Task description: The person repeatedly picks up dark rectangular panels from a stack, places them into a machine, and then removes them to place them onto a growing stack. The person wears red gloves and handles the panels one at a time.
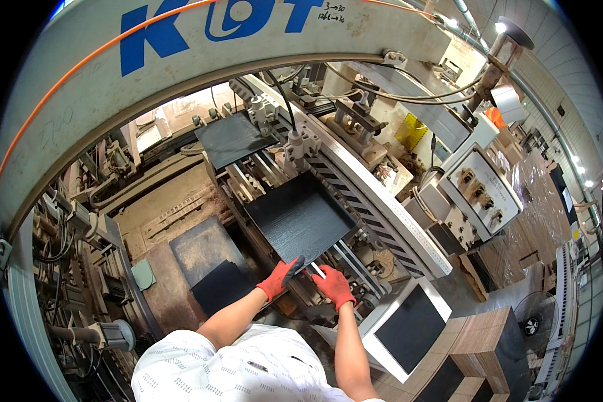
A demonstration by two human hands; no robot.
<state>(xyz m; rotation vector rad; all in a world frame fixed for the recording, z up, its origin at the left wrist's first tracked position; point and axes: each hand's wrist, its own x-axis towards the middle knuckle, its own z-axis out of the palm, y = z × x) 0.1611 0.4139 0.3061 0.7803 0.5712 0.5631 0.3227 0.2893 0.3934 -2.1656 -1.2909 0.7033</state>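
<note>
A black rectangular panel lies flat on the machine's feed rails, sloping away from me. My left hand, in a red glove with dark fingertips, has its fingers on the panel's near left corner. My right hand, also red-gloved, grips the panel's near edge beside a light strip. Farther up the rails lies a second dark panel.
A large white machine arch curves overhead. Two dark boards rest on the dusty bed at left. A control box with knobs stands to the right, a stack of brown-edged panels at lower right, and a fan beyond.
</note>
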